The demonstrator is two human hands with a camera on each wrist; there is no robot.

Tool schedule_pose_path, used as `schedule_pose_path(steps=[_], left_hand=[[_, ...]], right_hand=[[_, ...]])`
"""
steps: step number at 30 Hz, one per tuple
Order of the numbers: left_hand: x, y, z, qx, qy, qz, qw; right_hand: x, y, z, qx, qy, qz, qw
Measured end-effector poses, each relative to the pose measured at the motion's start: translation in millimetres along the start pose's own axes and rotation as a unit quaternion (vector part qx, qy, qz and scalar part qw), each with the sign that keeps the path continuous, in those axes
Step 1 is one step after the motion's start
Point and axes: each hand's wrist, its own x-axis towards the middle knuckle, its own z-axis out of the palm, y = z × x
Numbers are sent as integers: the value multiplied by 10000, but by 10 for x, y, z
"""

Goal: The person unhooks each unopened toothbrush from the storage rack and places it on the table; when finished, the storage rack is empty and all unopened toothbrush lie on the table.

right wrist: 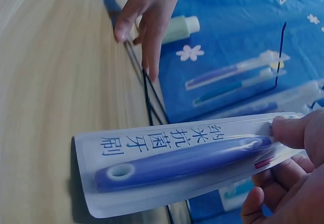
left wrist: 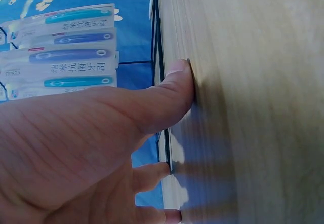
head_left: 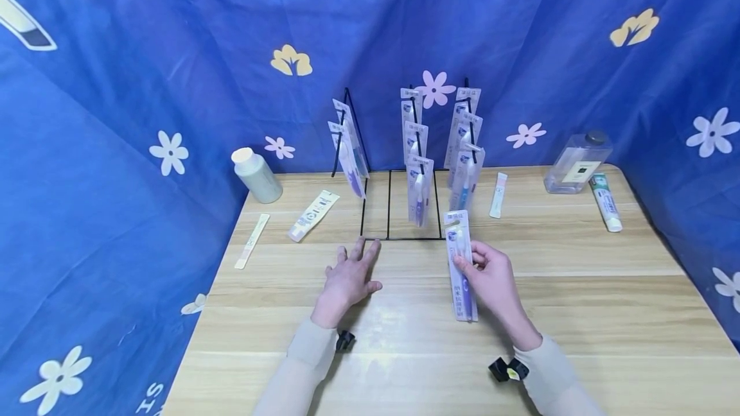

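Observation:
My right hand pinches a packaged toothbrush with a purple handle, thumb on the front of the pack. It stands upright before the right front of a black wire display rack. In the right wrist view the purple handle shows through clear plastic. My left hand lies spread on the table, fingertips at the rack's front left corner. The left wrist view shows the thumb extended beside the base wire. Packaged toothbrushes hang from the rack's left hook, middle hook and right hook.
On the left are a white-capped bottle, a flat tube and a slim sachet. At right lie another sachet, a clear dark-capped bottle and a toothpaste tube. A blue cloth hangs behind the table.

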Motion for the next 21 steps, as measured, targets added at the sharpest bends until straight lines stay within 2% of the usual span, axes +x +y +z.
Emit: schedule_pose_path(steps=[7, 15, 21], left_hand=[[5, -1, 2, -12, -4, 0, 10000], [11, -2, 14, 3, 27, 14, 10000], [-1, -3, 12, -52, 7, -26, 10000]], right_hand=[[49, 183, -232, -179, 48, 391, 9991], [176, 419, -533, -151, 17, 999, 9949], [297, 618, -709, -236, -247, 1220, 9919]])
